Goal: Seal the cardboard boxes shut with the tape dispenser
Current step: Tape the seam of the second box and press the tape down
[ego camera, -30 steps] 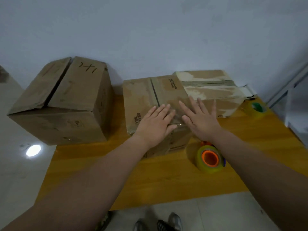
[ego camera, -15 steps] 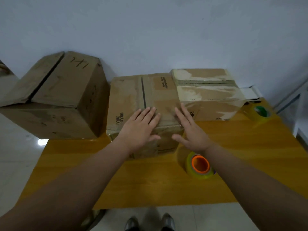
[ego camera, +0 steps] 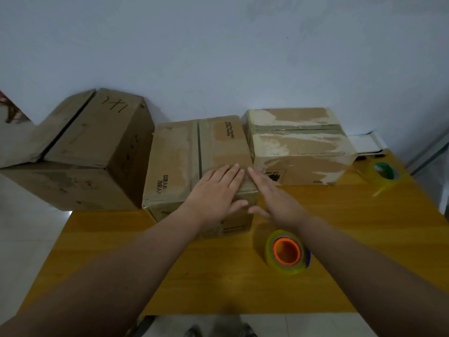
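Three cardboard boxes line the wall. The middle box (ego camera: pixel 184 164) has a dark seam down its top. My left hand (ego camera: pixel 216 193) lies flat with straight fingers on its near right corner. My right hand (ego camera: pixel 277 198) is beside it with fingers straight, at the box's right edge, thumb hanging over the front. A taped box (ego camera: pixel 298 142) stands to the right, its flaps closed under a tape strip. The large box (ego camera: pixel 80 147) on the left is tilted, its flaps apart. The tape dispenser (ego camera: pixel 288 254), a yellowish roll on an orange core, lies on the table below my right wrist.
The wooden table (ego camera: pixel 364 239) ends at a tiled floor at left and front. A second tape roll (ego camera: pixel 382 173) with a green core lies at the far right. A white object (ego camera: pixel 366 147) sits behind the taped box. My shoes show below the table edge.
Both hands have slid toward me and to the right along the middle box's top, ending at its near right corner. The view has shifted, with boxes sitting further left in frame.
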Demonstrator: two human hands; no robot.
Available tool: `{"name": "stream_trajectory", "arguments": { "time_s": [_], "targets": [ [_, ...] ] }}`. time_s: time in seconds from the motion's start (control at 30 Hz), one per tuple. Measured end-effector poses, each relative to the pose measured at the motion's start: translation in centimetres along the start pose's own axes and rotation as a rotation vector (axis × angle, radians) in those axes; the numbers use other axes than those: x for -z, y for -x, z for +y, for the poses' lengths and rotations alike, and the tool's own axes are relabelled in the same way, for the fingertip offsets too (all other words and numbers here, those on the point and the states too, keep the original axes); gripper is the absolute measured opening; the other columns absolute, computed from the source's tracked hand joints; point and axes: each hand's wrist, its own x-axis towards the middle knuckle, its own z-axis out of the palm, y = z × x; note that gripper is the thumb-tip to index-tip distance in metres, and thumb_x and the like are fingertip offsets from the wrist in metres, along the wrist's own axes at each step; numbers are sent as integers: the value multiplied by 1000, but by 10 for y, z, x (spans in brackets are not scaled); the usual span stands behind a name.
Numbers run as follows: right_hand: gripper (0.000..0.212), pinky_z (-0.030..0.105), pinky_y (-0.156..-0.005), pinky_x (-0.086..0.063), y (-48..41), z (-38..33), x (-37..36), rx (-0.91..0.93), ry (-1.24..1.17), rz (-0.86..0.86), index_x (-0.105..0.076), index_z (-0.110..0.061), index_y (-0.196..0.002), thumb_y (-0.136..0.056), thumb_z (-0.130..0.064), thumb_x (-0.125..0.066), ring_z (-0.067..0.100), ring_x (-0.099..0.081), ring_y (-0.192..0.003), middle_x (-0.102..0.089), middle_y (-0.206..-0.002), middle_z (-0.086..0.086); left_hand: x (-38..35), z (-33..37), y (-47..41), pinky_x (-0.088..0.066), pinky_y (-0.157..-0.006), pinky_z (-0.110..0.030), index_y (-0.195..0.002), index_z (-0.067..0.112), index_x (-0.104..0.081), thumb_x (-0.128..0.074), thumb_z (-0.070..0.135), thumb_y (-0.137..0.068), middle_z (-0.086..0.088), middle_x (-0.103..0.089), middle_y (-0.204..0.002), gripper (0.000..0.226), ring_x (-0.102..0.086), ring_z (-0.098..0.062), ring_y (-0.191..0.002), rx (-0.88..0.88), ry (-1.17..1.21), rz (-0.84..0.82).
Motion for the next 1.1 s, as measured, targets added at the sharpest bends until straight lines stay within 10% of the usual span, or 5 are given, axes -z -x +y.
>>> {"name": "stream_trajectory", "arguments": {
  "time_s": [0.13, 0.4, 0.7, 0.9, 1.1],
  "targets": [
    [73, 32, -113, -27, -11, -28, -10, -315, -823, 243, -19, -22, -151, -91, -63, -25, 11, -26, -141, -26, -155, -2, 8, 8, -15, -37, -90, -41, -145, 21, -25, -17, 54, -94, -11, -46, -131, 62, -45, -29, -110, -14, -85, 84],
    [57, 46, -106, -37, -40, -50, -27, -551, -642, 490, -48, -15, -137, -101, -48, -19, 22, -47, -127, -54, -135, 6, -11, -32, 17, -20, -114, -42, -148, 8, -19, -4, 57, -92, -11, -27, -154, 77, -26, -26, -141, 4, -138, -44],
    [56, 32, -104, -30, -54, -69, -32, -716, -758, 642, -39, -16, -143, -101, -49, -22, 24, -38, -134, -44, -144, 7, -28, -130, 126, 2, -114, -29, -144, 28, 6, -1, 55, -85, 5, 4, -153, 65, 3, -10, -141, 203, 19, -79],
    [90, 51, -106, -30, -66, -92, -35, -1139, -944, 743, -8, -20, -152, -85, -72, -40, 36, -27, -139, -20, -156, 9, -26, -145, 106, 4, -117, -34, -144, 34, 15, -46, 56, -89, 3, 8, -157, 85, 6, -17, -145, 49, 16, -68],
    [118, 57, -107, -32, -66, -147, -75, -1145, -1175, 601, 18, -28, -148, -73, -67, -64, 36, -24, -140, -8, -160, 0, -24, -121, 113, -9, -114, -34, -144, 19, -36, -50, 47, -92, -2, -35, -150, 60, -28, -22, -140, -74, 156, 90]
  ]
}}
